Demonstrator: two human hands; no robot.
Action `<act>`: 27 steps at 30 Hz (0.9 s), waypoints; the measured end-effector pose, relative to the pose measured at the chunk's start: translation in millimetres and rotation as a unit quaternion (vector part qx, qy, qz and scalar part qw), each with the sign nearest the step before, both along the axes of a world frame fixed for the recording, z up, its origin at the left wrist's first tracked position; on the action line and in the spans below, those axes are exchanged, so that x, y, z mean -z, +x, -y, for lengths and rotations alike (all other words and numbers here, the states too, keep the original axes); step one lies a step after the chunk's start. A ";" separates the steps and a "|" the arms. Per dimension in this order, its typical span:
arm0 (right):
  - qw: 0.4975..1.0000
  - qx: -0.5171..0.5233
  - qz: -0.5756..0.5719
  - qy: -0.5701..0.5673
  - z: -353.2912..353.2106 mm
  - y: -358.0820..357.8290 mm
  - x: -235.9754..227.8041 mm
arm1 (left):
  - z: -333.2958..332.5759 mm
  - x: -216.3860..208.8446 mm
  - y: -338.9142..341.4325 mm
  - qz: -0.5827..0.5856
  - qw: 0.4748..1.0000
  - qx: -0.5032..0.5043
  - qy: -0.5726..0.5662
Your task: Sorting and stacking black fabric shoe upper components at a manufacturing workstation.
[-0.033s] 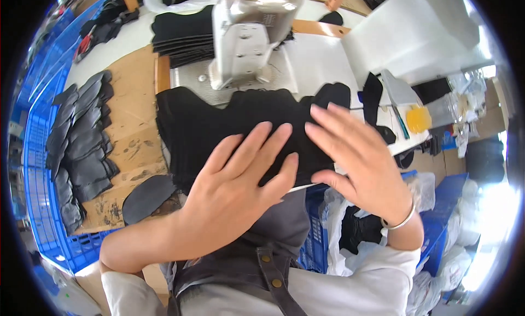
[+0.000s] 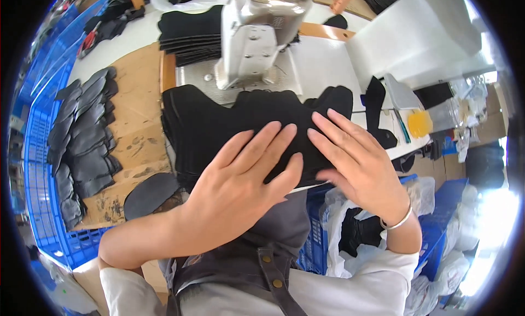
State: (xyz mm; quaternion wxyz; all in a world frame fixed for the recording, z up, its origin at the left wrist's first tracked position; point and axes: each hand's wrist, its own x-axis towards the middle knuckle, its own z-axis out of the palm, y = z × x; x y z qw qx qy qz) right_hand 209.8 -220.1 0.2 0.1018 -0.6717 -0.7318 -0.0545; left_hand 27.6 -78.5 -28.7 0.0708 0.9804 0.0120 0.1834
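Observation:
A stack of black cut fabric pieces (image 2: 205,122) with wavy far edges lies in front of the sewing machine (image 2: 252,48). My left hand (image 2: 240,174) rests palm down on its near middle, fingers stretched out and slightly spread. On the right part of the pieces, my right hand (image 2: 363,165) also lies flat, its fingers extended and a bangle at the wrist. Neither hand grips anything. Both hands cover part of the stack's near edge. The machine's lower arm stands just beyond the fabric, and its needle area is not clearly visible.
Another black stack (image 2: 188,36) sits behind, left of the machine. Overlapping dark pieces (image 2: 90,143) and a dark oval piece (image 2: 150,194) lie left, by a blue crate (image 2: 39,179). Right are a yellow container (image 2: 419,124), a thin teal tool (image 2: 402,128) and plastic bags (image 2: 420,198).
The whole scene sits slightly farther right in the view. My right thumb has drawn a little closer to its fingers; both hands stay on the black fabric.

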 end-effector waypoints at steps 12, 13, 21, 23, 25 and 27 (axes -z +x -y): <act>0.996 -0.087 -0.009 -0.035 -15.7 18.6 -23.6 | -20.5 -2.3 -3.7 0.071 0.988 0.056 -0.122; 0.992 -0.094 0.086 0.021 -15.6 17.0 -22.1 | -20.8 -1.0 -2.5 0.077 0.988 0.052 -0.125; 0.927 -0.118 0.266 0.235 -4.7 -10.8 -33.8 | -24.5 -31.4 -30.4 0.142 0.971 -0.089 0.168; 0.940 -0.124 0.224 0.227 -4.8 -16.4 -33.2 | -22.8 -55.6 -55.7 0.114 0.967 -0.129 0.186; 0.943 -0.157 0.087 0.281 -12.4 -19.9 -27.6 | -38.1 -72.9 -87.5 0.096 0.960 -0.189 0.182; 0.953 -0.136 0.068 0.262 -13.1 -18.9 -16.7 | -67.6 -76.6 -103.7 0.110 0.940 -0.277 0.166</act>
